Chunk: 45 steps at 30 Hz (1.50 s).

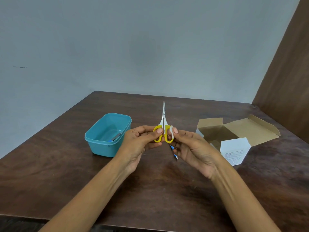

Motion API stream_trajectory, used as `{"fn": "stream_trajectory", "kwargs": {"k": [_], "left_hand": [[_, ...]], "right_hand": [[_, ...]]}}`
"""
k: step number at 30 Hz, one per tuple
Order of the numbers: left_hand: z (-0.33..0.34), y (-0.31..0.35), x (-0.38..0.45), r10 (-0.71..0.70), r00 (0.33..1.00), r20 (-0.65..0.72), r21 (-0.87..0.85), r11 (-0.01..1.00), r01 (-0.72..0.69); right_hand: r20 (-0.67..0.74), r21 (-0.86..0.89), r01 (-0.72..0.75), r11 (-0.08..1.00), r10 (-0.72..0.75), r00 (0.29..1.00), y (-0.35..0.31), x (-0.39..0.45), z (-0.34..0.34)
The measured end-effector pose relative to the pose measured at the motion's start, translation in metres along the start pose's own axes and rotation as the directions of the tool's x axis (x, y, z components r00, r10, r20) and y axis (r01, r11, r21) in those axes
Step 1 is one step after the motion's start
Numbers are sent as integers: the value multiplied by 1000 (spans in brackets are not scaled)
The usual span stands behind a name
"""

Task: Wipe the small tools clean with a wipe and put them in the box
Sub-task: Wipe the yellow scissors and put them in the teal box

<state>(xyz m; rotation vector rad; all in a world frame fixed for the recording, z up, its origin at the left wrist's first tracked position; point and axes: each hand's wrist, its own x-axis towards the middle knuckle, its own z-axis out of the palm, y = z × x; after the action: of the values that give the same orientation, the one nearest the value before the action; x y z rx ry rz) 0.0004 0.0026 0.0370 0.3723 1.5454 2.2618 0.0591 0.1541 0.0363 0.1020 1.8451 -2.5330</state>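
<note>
Head view: left hand (142, 141) pinches small yellow-handled steel scissors (163, 129) upright above desk centre, right hand (189, 146) presses white wipe (171, 132) onto handle; best to rub both loops and blades fully before the teal plastic box (107, 144) at left.

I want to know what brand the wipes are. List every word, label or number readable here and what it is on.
No text can be read.
White carton: a printed panel on its front face, too small and blurred to read.
Scissors, teal box and the tool in it: no visible markings.
So the brand cannot be told.
</note>
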Motion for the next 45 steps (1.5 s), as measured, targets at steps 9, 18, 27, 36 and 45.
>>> {"fn": "stream_trajectory", "kwargs": {"k": [9,18,27,36,45], "left_hand": [[1,0,3,-167,986,26,-220,961,168],[1,-2,5,-142,990,-7,-175,975,139],[5,5,-1,-362,926,106,-511,780,363],[0,4,2,-244,969,49,-266,931,248],[-5,6,-2,-109,990,91,72,992,102]], "right_hand": [[-38,-72,68,995,-71,997,1,-4,6],[-77,-145,110,983,-122,989,4,-2,6],[36,-388,518,763,-549,835,8,0,11],[32,-450,477,755,-520,854,13,1,14],[-218,-112,297,948,-315,924,7,1,10]]}}
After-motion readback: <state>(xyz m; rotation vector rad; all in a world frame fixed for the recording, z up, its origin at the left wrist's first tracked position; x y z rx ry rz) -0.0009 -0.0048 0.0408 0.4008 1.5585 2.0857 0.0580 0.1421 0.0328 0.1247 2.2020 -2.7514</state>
